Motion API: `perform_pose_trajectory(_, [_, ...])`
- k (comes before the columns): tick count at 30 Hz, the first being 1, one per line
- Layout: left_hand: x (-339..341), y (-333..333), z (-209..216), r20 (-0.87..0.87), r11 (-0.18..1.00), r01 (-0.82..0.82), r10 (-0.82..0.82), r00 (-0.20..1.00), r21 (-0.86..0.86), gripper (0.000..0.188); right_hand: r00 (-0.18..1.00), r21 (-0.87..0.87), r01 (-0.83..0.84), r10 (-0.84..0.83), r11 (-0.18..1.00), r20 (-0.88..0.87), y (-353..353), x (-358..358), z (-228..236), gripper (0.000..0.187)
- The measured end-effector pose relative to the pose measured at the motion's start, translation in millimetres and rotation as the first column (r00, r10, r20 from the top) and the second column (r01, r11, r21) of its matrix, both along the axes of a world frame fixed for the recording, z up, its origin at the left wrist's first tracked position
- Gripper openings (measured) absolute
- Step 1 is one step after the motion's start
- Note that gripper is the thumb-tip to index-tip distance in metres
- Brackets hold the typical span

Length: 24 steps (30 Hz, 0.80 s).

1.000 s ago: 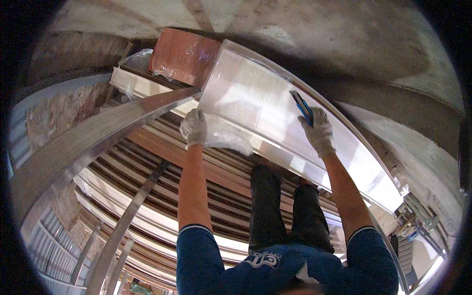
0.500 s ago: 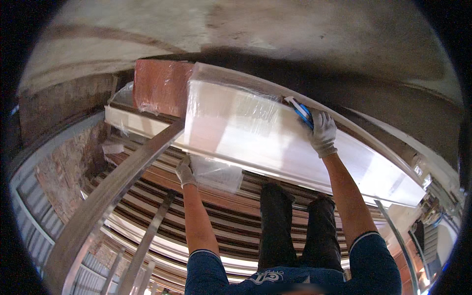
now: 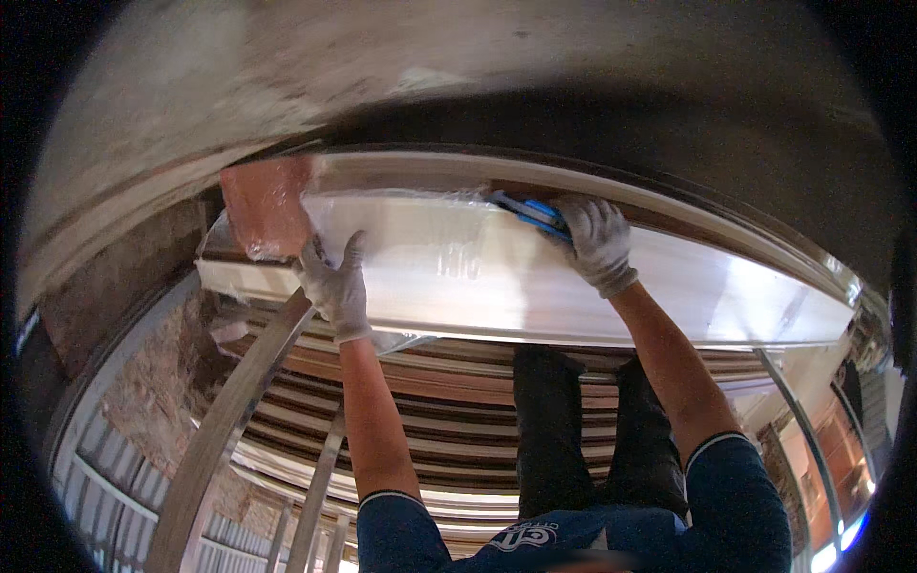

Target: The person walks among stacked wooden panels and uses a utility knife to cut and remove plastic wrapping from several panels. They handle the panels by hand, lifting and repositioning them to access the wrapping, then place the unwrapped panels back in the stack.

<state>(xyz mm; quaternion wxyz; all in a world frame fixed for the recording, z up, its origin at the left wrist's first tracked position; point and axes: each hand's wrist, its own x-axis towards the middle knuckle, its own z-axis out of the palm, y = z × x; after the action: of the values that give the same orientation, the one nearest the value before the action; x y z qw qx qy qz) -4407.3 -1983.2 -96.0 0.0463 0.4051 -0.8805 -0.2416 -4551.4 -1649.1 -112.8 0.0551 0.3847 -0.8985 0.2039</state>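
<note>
A long pale panel [image 3: 430, 277], wrapped in clear plastic film [image 3: 458, 253], lies across in front of me. In my gloved right hand [image 3: 597, 244] is a blue utility knife [image 3: 540, 216], its dark front end pointing left along the panel's far upper edge. My gloved left hand [image 3: 336, 289] is at the panel's left end, fingers and thumb apart, against the wrapped surface. Just beyond it sits a reddish-brown block [image 3: 266, 205] under shiny film. Whether the left fingertips touch the film or the block I cannot tell.
Below the panel is a stack of long brown and white profiles [image 3: 449, 415]. A metal post [image 3: 229, 430] slants up at the left, and a thinner bar [image 3: 807, 435] stands at the right. A dusty grey surface [image 3: 573, 67] stretches along the far side.
My left hand has risen from the loose film below the panel to its left end and spread its fingers. My right hand has moved left with the utility knife. The view has shifted.
</note>
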Motion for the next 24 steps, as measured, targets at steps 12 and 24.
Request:
perform_pose_trajectory(12, [-135.2, -55.0, -11.6, -0.334, 0.328, 0.174, 0.535, 0.776, 0.929, 0.028, 0.999, -0.045, 0.022, -0.021, 0.999, 0.035, 11.1, 0.7, 9.3, 0.052])
perform_pose_trajectory(24, [-71.2, 25.5, 20.7, -0.528, 0.839, 0.102, 0.238, 0.815, 0.535, 0.045, 0.997, 0.024, 0.030, -0.032, 0.999, 0.070, 13.8, 1.1, 6.5, 0.050])
